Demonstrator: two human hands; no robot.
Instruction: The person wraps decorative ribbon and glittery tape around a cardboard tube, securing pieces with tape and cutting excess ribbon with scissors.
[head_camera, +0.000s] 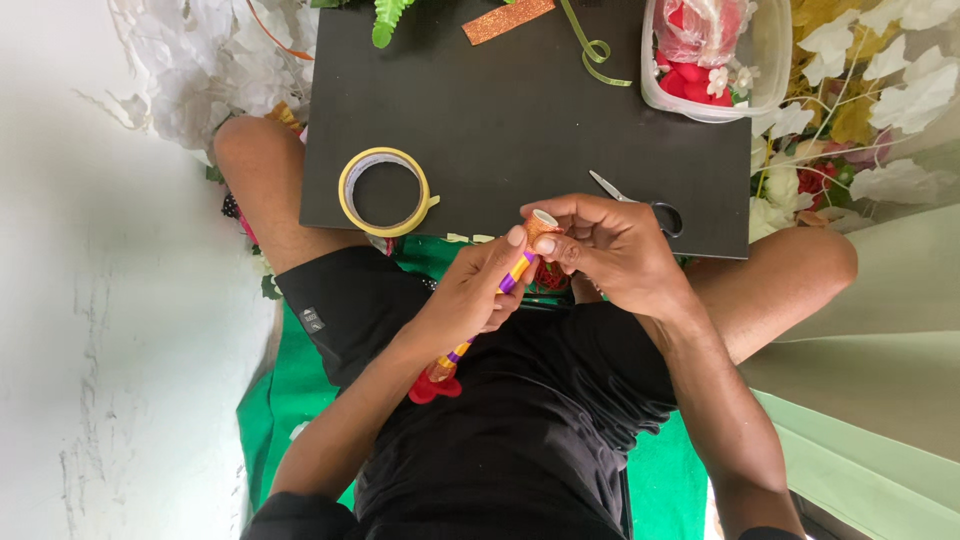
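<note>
My left hand grips a thin stick striped in orange, yellow and purple, which runs down to a red end piece near my lap. My right hand pinches the stick's top end, where a small orange glittery strip is wrapped around it. Both hands meet just in front of the near edge of a black board. Something red and dark is partly hidden under my fingers.
On the board lie a yellow tape roll, scissors partly behind my right hand, an orange glitter strip and a green ribbon. A clear tub holds red and white flowers. White and yellow artificial flowers surround the board; green cloth lies beneath me.
</note>
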